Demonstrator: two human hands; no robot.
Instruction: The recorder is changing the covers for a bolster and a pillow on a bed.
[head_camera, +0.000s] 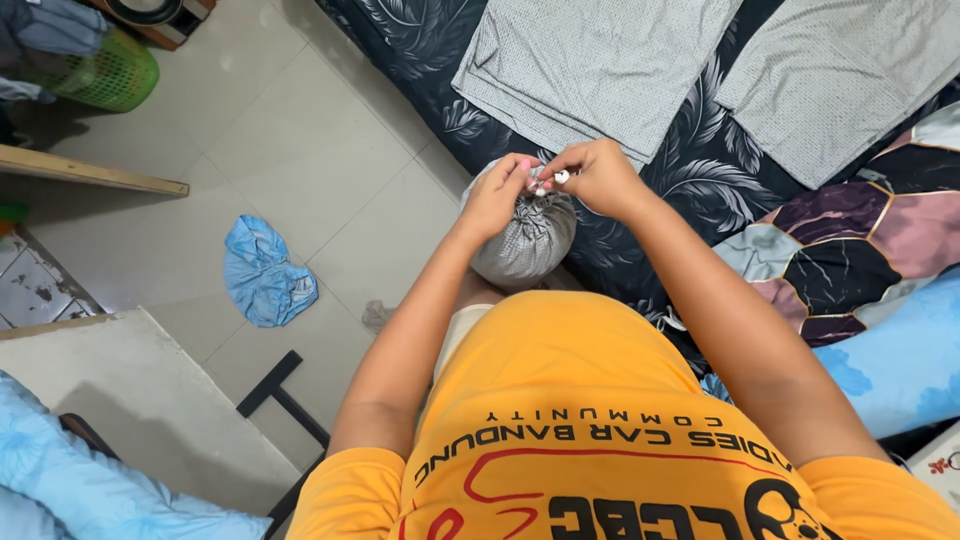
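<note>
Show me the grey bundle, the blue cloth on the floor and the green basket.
Grey bundle (525, 245): head view, on its rounded fabric body below the hands.
Blue cloth (265, 275): head view, middle of the crumpled heap.
Green basket (112, 75): head view, on its mesh wall.

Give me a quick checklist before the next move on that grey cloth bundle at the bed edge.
1. Both hands on the bundle's top: ok. Left hand and right hand meet at the gathered top of the grey cloth bundle.
2. Small white piece held: ok, pinched in the right fingertips.
3. Top fully closed: cannot tell, fingers hide it.
4. Bundle supported: cannot tell; it sits at the bed edge, underside hidden.
5. Folded grey cloths apart from the hands: ok.
6. Floor nearby: not ok, a blue cloth lies on the tiles.
</note>
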